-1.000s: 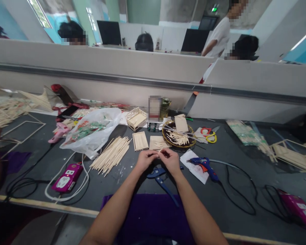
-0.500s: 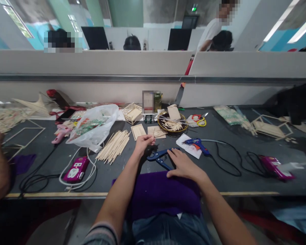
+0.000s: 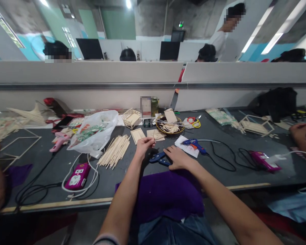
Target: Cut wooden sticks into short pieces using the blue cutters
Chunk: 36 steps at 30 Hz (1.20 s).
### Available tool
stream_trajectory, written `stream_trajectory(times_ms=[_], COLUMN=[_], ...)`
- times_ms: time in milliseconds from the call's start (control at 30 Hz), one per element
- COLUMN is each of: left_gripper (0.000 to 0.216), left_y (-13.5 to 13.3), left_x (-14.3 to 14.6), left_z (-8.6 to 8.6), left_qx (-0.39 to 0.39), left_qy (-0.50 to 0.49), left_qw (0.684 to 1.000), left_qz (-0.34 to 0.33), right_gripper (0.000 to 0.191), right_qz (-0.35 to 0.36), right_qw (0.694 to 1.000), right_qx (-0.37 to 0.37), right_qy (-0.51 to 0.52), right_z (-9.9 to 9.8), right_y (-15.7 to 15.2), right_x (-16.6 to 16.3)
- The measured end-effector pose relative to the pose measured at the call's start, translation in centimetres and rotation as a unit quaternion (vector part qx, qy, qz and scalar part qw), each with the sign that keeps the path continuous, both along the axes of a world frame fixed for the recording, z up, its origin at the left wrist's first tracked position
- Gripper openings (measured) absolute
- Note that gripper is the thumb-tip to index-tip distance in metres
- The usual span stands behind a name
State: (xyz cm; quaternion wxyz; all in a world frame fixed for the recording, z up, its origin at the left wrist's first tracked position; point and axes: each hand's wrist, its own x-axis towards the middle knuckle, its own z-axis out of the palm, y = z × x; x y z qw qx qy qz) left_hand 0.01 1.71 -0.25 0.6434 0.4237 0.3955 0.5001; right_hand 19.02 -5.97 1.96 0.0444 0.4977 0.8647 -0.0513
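My left hand [image 3: 143,145] is raised a little over the dark table, its fingers pinched on a thin wooden stick [image 3: 153,134] that stands upright. My right hand [image 3: 176,157] lies on the blue-handled cutter [image 3: 158,158], fingers curled over its handles. A purple cloth [image 3: 168,194] covers my lap below both hands. Just beyond them lie two small flat stick panels [image 3: 138,134] and a bundle of loose sticks [image 3: 115,150].
A round basket [image 3: 170,126] of short sticks, scissors [image 3: 193,122] and a blue glue gun [image 3: 194,145] on paper lie ahead right. A plastic bag [image 3: 95,131], pink power strips [image 3: 78,171] and cables sit left and right. Other people's hands [image 3: 302,131] work at both sides.
My hands were together on the stick; the right one has dropped onto the blue cutter while the left keeps the stick. The camera has swung right and pulled back.
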Motion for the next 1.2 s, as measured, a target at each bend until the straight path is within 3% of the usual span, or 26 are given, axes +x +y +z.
stream_trajectory(times_ms=[200, 367, 433, 567, 667, 733, 833, 1067, 1200], left_gripper=[0.042, 0.042, 0.044, 0.045, 0.044, 0.042, 0.04, 0.036, 0.037], left_y=[0.0, 0.2, 0.4, 0.6, 0.7, 0.8, 1.1, 1.3, 1.1], left_x=[-0.6, -1.0, -0.9, -0.6, -0.6, -0.5, -0.4, -0.8, -1.4], left_z=[0.4, 0.7, 0.7, 0.8, 0.9, 0.9, 0.6, -0.7, -0.8], left_qx=[0.022, 0.004, -0.005, -0.014, -0.014, -0.01, -0.016, -0.061, -0.077], left_qy=[0.003, -0.01, -0.011, 0.008, 0.025, 0.032, 0.042, 0.03, -0.007], left_qw=[1.0, 0.999, 0.999, 0.998, 0.998, 0.997, 0.996, 0.991, 0.987], left_qz=[0.023, 0.045, 0.053, 0.06, 0.064, 0.069, 0.079, 0.116, 0.144], right_gripper=[0.041, 0.048, 0.051, 0.051, 0.046, 0.045, 0.047, 0.06, 0.059], right_qz=[-0.036, -0.174, -0.208, -0.214, -0.221, -0.221, -0.227, -0.235, -0.239], right_qw=[0.997, 0.966, 0.925, 0.786, 0.714, 0.689, 0.7, 0.817, 0.831], right_qx=[0.069, 0.049, 0.04, 0.034, 0.043, 0.053, 0.065, 0.034, 0.016], right_qy=[0.017, 0.184, 0.316, 0.579, 0.663, 0.688, 0.674, 0.525, 0.502], right_z=[0.7, 1.3, 1.0, -0.3, -1.4, -2.2, -3.5, -5.0, -5.5], right_y=[-1.5, -3.3, -3.1, -0.2, 2.4, 3.3, 3.3, 2.0, 1.7], right_x=[-0.8, 0.4, 0.5, -0.7, -2.4, -3.3, -4.2, -4.0, -3.7])
